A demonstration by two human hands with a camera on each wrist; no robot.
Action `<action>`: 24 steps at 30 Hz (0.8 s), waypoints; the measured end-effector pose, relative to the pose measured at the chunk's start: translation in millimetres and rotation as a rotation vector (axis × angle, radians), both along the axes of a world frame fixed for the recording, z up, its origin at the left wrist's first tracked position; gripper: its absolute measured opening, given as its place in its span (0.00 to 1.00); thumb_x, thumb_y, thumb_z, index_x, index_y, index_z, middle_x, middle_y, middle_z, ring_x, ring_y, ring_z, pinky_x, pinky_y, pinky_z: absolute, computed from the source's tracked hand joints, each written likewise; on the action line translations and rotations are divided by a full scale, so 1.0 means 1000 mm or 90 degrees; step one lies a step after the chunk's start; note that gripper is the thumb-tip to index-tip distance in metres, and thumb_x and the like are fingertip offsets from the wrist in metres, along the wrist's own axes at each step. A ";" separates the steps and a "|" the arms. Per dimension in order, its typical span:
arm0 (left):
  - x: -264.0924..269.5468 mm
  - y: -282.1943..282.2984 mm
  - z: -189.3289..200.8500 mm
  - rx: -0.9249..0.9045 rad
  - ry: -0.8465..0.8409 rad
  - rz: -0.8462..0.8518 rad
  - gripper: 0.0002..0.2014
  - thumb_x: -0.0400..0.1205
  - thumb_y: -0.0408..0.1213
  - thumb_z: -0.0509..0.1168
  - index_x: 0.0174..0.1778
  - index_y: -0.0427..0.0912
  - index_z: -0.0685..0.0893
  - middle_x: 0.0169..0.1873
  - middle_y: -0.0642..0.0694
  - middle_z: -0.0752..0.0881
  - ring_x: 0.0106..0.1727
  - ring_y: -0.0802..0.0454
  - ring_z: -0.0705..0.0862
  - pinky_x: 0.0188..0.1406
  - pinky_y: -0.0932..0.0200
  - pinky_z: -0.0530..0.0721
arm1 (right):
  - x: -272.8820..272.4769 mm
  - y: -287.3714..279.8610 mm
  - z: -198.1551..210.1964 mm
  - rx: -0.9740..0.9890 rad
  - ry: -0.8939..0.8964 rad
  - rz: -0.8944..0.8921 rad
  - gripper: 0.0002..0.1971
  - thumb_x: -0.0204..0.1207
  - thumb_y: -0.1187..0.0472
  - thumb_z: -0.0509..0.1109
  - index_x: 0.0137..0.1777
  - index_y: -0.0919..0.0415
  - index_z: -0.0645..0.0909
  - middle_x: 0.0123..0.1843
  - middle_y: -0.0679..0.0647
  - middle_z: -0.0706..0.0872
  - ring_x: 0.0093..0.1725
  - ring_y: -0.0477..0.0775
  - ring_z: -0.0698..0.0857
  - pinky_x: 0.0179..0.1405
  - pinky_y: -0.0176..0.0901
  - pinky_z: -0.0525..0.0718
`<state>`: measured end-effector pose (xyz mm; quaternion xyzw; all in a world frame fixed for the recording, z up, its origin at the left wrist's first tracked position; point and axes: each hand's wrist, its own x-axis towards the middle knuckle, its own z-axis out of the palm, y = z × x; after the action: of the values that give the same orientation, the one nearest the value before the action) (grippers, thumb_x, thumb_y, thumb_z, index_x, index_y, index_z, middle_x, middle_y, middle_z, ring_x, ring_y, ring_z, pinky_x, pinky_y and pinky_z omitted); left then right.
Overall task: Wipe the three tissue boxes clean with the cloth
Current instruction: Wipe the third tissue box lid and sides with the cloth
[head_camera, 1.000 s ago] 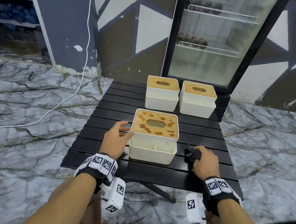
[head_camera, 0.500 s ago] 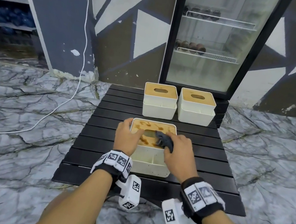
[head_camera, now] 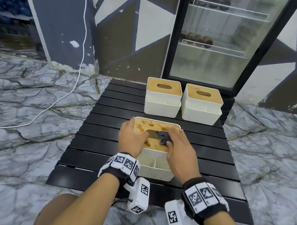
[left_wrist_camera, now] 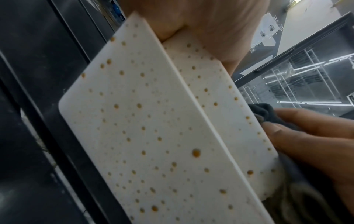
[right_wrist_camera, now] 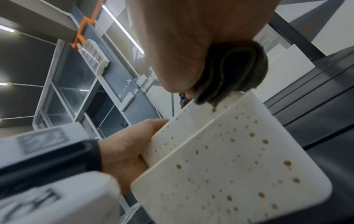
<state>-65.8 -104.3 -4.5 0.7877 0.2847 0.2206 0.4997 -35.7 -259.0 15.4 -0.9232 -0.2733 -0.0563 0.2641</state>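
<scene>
Wiping under way on the nearest of 3 white plastic tissue boxes with tan wooden lids (head_camera: 155, 164), set close to the near edge of the black slatted table (head_camera: 100, 143), at about its middle, so both arms reach it without stretching. Left hand (head_camera: 131, 139) clamped round the box's left side, thumb over the lid rim, evidently to keep it from sliding under the rubbing. Right hand (head_camera: 179, 148) curled on a bunched dark grey cloth (head_camera: 163, 136), pressing it down on the lid beside the oval slot, right where brown smears lie thickest. Bunched rather than spread, probably for firmer pressure on a small patch. Brown droplets all over the white walls in both wrist views, none yet wiped. The other 2 boxes, left one (head_camera: 163, 97) and right one (head_camera: 201, 105), parked side by side at the far edge, well apart from the work, lids looking free of smears, likely either done or waiting.
</scene>
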 end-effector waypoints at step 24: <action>-0.006 -0.006 0.000 0.031 0.008 -0.004 0.21 0.79 0.36 0.71 0.69 0.46 0.79 0.67 0.45 0.76 0.67 0.47 0.77 0.66 0.55 0.74 | 0.008 -0.007 -0.007 0.006 -0.009 0.051 0.21 0.84 0.63 0.59 0.77 0.59 0.71 0.79 0.51 0.70 0.83 0.51 0.57 0.76 0.28 0.45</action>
<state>-71.5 -110.0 -4.0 0.8018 0.2799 0.2212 0.4795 -28.2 -266.4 8.1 -0.9098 -0.3117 -0.0532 0.2690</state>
